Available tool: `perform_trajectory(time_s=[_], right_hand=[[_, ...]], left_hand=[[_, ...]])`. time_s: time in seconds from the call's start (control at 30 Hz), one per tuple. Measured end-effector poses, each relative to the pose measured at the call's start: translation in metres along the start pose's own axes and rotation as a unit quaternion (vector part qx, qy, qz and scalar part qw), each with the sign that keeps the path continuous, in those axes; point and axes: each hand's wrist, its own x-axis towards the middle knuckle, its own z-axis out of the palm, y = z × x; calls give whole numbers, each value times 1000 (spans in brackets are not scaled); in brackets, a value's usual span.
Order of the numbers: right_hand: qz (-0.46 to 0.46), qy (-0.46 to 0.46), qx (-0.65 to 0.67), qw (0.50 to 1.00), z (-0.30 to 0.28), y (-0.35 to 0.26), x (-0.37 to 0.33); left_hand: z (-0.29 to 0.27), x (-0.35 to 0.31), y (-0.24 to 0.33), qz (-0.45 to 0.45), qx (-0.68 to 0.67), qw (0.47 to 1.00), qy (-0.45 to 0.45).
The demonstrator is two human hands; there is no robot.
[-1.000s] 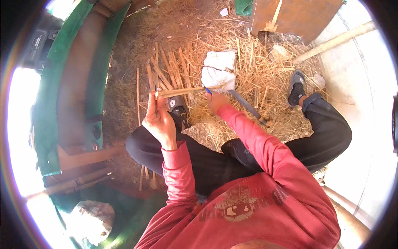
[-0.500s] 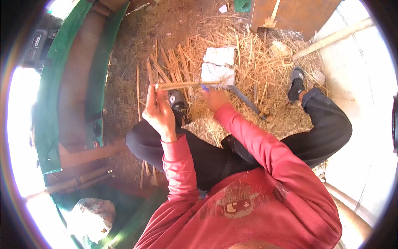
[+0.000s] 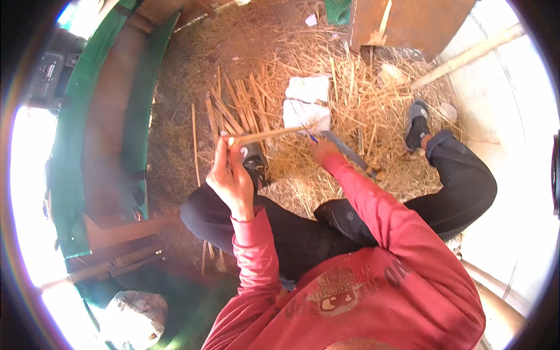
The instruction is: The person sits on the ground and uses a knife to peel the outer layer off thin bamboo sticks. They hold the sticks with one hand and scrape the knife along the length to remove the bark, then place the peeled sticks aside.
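Note:
My left hand (image 3: 231, 178) pinches one end of a slim, split wooden strip (image 3: 268, 135) between thumb and fingers. The strip lies nearly level, its far end reaching right, in front of a white block (image 3: 306, 114). My right hand (image 3: 324, 151) is closed around the blue handle of a knife (image 3: 313, 139). Its thin blade, only faintly seen, crosses the strip's right end. Just beyond my right hand, a machete-like tool with a long grey blade (image 3: 344, 147) rests on the straw, its lower end partly behind my sleeve.
Several split strips (image 3: 245, 108) lie on the ground beyond my left foot. Shavings and straw (image 3: 361, 105) cover the floor around the block. A brown board (image 3: 408, 26) stands at the back, a pole (image 3: 466, 56) leans at right, and a plastic bag (image 3: 137, 318) sits lower left.
My right hand has moved right and slightly nearer with the knife, along the strip. My left hand has shifted a little nearer and right, and the strip now tilts up to the right.

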Motion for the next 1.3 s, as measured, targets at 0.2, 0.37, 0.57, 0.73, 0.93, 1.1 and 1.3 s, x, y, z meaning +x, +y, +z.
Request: perform_trajectory(time_s=[0.2,0.37,0.57,0.73,0.93,1.1,1.3], right_hand=[[0,50,225,973,-36,-70,-38],[6,84,124,989,-10,-44,-25],[16,60,122,991,-26,-57,-34],[-69,61,161,983,-37,-71,-51],[-61,85,150,983,-34,-80,-51],[-89,123,151,977,-39,-110,-60],[-74,78,170,980,-55,-123,-54]], left_hand=[[2,-4,7,-38,-55,998,-17],[2,8,12,-21,-27,999,-1],[2,-1,10,-8,-29,1000,3],[-38,2,18,119,214,969,-9],[-45,7,30,148,261,953,-34],[-50,7,24,132,214,966,-57],[-64,12,17,86,147,975,-144]])
